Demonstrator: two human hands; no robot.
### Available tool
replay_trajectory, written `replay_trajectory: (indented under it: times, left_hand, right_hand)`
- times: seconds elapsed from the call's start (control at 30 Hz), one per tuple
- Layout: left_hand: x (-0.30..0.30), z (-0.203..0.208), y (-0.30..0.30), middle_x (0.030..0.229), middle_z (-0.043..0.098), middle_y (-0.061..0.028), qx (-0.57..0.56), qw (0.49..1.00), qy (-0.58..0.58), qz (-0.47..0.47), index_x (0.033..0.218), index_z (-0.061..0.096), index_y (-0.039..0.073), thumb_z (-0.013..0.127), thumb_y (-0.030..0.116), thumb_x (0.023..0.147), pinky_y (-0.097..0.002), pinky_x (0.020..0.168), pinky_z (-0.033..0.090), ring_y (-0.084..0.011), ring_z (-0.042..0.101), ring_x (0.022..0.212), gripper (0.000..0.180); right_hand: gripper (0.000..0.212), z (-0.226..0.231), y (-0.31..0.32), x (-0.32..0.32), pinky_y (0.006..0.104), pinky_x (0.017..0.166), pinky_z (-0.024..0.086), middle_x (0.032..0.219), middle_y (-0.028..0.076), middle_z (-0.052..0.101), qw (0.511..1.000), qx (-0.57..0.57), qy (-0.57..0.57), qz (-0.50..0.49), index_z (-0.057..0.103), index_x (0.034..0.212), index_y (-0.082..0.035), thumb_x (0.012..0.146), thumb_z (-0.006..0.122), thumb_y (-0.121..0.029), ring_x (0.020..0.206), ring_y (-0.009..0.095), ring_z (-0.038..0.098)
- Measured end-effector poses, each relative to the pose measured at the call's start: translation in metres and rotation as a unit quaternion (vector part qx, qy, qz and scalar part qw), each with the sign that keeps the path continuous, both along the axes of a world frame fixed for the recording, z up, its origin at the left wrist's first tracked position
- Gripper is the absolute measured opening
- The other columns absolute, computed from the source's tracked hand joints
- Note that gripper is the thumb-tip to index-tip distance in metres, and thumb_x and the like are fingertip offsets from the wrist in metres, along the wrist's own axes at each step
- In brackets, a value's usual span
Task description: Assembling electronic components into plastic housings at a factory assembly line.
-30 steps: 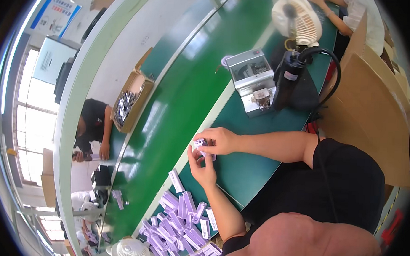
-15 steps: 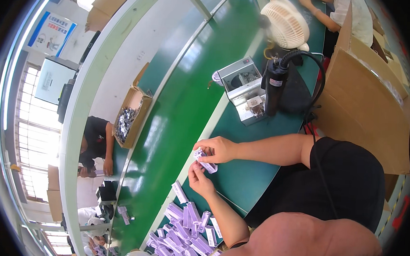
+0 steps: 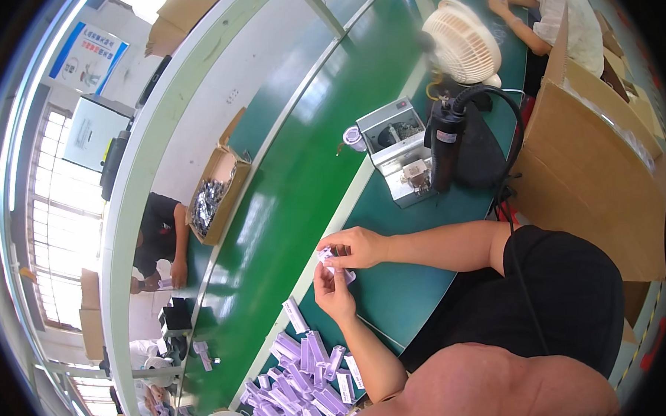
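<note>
The right hand (image 3: 357, 247) grasps a small purple part (image 3: 328, 257) between thumb and fingers, and the left hand (image 3: 335, 293) has its fingers closed about the lower end. The part is over the worktop (image 3: 411, 286), close to its pale far edge. A loose pile (image 3: 303, 378) of purple pieces lies toward the left end. Rightward, along the far edge, stands a grey machine (image 3: 388, 163), then a fan (image 3: 463, 43). A carton (image 3: 587, 174) stands beside the near edge, at right.
</note>
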State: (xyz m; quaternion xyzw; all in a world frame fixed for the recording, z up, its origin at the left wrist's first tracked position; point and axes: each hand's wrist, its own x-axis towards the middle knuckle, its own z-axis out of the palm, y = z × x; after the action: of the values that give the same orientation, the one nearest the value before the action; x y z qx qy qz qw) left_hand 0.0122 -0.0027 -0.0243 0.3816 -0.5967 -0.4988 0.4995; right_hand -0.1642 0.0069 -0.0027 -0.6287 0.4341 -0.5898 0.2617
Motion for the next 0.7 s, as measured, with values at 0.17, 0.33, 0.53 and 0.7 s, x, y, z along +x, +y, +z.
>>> replay_trajectory:
  times: [0.17, 0.33, 0.53, 0.7]
  left_hand:
    - [-0.003, 0.002, 0.002, 0.120, 0.070, -0.0113, -0.005, 1.000, 0.024, 0.013, 0.134, 0.057, -0.007, 0.072, 0.007, 0.098, -0.0261, 0.088, 0.054, -0.0139, 0.067, 0.103, 0.041]
    - [0.002, 0.004, 0.000, 0.104, 0.066, -0.0042, 0.001, 0.992, 0.029, 0.126, 0.138, 0.056, -0.007, 0.069, 0.008, 0.100, -0.0256, 0.078, 0.053, -0.0112, 0.062, 0.090, 0.043]
    - [0.007, 0.005, -0.004, 0.098, 0.063, -0.0010, 0.077, 0.974, 0.126, 0.172, 0.136, 0.059, -0.002, 0.066, 0.013, 0.102, -0.0227, 0.065, 0.045, -0.0067, 0.058, 0.080, 0.038]
    - [0.007, 0.005, -0.011, 0.091, 0.063, 0.0024, 0.106, 0.961, 0.192, 0.166, 0.123, 0.063, 0.002, 0.063, 0.014, 0.103, -0.0219, 0.060, 0.042, -0.0039, 0.055, 0.072, 0.023]
  right_hand:
    - [0.037, -0.004, -0.002, 0.002, 0.0309, 0.067, 0.056, 0.093, 0.009, 0.073, 0.999, 0.033, -0.016, 0.000, 0.069, 0.125, -0.006, 0.096, 0.074, -0.030, 0.071, 0.015, 0.068]
    - [0.032, -0.005, -0.004, 0.001, 0.0323, 0.067, 0.056, 0.091, 0.007, 0.072, 0.997, 0.018, -0.004, -0.071, 0.069, 0.123, -0.007, 0.095, 0.073, -0.023, 0.072, 0.017, 0.068]
    - [0.032, 0.009, -0.021, 0.000, 0.0434, 0.079, 0.055, 0.097, 0.013, 0.069, 0.975, -0.058, 0.105, -0.185, 0.068, 0.117, -0.007, 0.087, 0.073, -0.016, 0.087, 0.031, 0.068]
    - [0.038, 0.023, -0.047, -0.012, 0.0504, 0.097, 0.046, 0.120, 0.013, 0.063, 0.937, 0.020, 0.239, -0.253, 0.068, 0.119, -0.010, 0.085, 0.074, -0.025, 0.115, 0.034, 0.057]
